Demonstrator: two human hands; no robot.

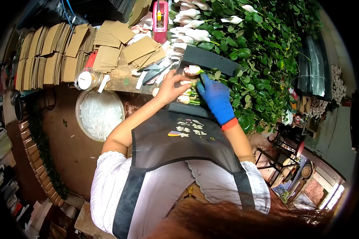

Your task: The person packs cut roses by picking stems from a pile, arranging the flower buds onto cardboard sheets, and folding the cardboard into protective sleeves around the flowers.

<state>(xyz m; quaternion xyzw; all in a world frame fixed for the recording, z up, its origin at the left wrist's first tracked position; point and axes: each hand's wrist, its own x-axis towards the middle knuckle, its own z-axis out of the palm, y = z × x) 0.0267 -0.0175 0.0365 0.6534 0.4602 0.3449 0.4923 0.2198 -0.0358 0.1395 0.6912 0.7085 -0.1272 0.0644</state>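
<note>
Several pale pink-and-white roses [192, 70] lie side by side on a dark corrugated sheet [209, 59] in front of my apron. Bare and bent at the fingers, my left hand [170, 88] is closed around the head of one rose, partly hiding it. My right hand [216, 95] wears a blue glove with an orange cuff. Its fingers are closed over the green stems just below the rose heads, and the stems run under the glove. Part of the sheet shows below the roses, near the apron's top edge [189, 110].
Leafy rose stems [259, 71] with white-netted heads [195, 34] pile up at the right and back. Cardboard pieces [107, 57], a pink tape dispenser [160, 24] and a lidded jar [85, 80] stand on the wooden table. A tub of white pieces [99, 115] sits below at left.
</note>
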